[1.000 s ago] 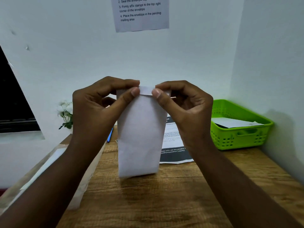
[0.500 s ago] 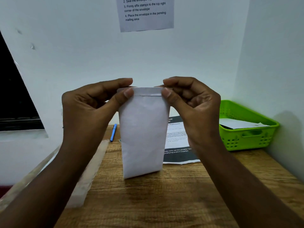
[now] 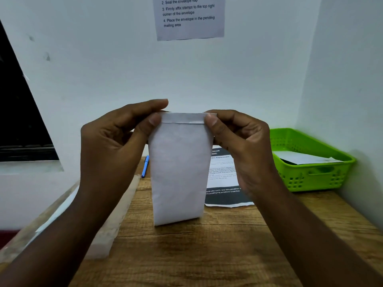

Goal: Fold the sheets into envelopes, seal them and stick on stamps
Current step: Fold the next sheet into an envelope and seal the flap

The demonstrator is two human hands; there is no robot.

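Thumbs spread to corners; both hands' fingers clamp envelope (image 3: 179, 168) flap; notice (image 3: 189, 17) reads "Seal the envelope flap".

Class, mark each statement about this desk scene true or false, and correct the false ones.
1. Both hands, left hand and right hand, pinch the folded white paper envelope at its top corners. True.
2. The green plastic basket is empty. False: white paper lies in it.
3. A blue pen lies on the wooden table. True.
4. The envelope lies flat on the table. False: it is held upright.
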